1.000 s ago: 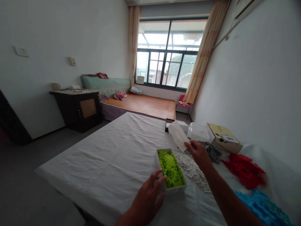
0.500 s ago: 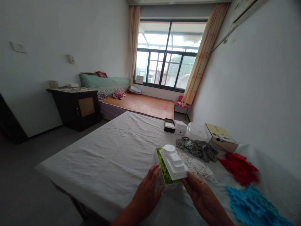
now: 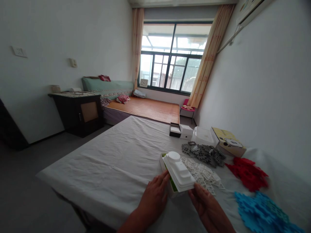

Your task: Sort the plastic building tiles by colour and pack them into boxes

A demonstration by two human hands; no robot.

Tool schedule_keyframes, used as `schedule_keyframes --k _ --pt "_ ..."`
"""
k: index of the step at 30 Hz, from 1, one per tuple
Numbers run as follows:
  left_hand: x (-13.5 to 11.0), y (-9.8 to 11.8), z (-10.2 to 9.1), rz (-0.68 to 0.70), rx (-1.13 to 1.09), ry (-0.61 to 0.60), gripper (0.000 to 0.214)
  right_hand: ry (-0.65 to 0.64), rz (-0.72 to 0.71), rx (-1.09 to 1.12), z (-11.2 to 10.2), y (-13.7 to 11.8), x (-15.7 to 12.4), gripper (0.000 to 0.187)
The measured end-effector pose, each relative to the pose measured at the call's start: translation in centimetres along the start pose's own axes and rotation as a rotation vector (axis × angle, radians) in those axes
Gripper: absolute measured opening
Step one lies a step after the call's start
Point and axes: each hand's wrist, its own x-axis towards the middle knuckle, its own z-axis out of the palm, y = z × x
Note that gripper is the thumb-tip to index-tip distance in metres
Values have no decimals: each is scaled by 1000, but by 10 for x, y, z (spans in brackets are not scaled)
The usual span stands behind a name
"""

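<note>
Fingers (image 3: 197, 191) of right hand (image 3: 209, 207) clamped on white molded tray's (image 3: 179, 173) near corner, seemingly steadying its tilt; left hand's (image 3: 152, 197) loosely extended against box (image 3: 174, 194) (likely bracing it). Tray over box, well in from table's (image 3: 109, 161) left corner. Yellow carton (image 3: 216, 136), toward right edge: cartoon face, lettering unreadable.

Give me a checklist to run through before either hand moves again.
1. Right hand at the near right corner of the tray: ok.
2. Left hand against the left side of the box: ok.
3. Tray lined up with the box: not ok; green pieces show along its left edge.
4. Green pieces lying flat underneath: cannot tell; the tray hides most of them.
5. Red pieces and blue pieces apart from the box: ok.
</note>
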Motion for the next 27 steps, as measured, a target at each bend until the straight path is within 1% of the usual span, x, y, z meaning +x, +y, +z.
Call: schedule_keyframes --k 3,7,10,12,14,15,17,18,19,20,21,22,24,25,27 --pt "-2 -5 -4 -40 19 -1 75 -8 37 -44 -4 2 2 28" --pt "-6 -12 -12 -100 96 10 59 81 84 -206 -11 2 7 35" --pt "-3 -12 -21 -83 102 1 60 138 87 -380 -17 3 12 38" --pt "1 -9 -25 -60 93 -5 64 149 54 -481 -25 3 15 39" --pt "5 -5 -28 -32 79 -6 67 197 -42 -612 -33 0 17 42" --pt "6 -4 -29 -19 70 -2 67 246 -135 -699 -36 -2 17 42" --pt "7 -1 -28 2 43 9 65 359 -407 -905 -35 -7 17 38" --pt "8 1 -26 10 28 13 63 386 -561 -1022 -30 -10 16 36" --pt "8 2 -25 19 13 16 62 371 -703 -1147 -23 -12 17 35" --pt "8 3 -23 27 1 20 60 317 -812 -1277 -14 -13 18 36" --pt "8 4 -21 34 -8 27 59 238 -877 -1406 -3 -13 21 41" --pt "8 5 -19 38 -11 35 57 153 -898 -1526 8 -12 24 47" --pt "8 4 -17 30 -1 61 54 26 -836 -1714 28 -9 33 62" --pt "7 3 -17 24 9 72 53 -5 -782 -1778 36 -8 38 66" --pt "4 -3 -18 13 28 89 51 -31 -687 -1864 46 -5 46 67"
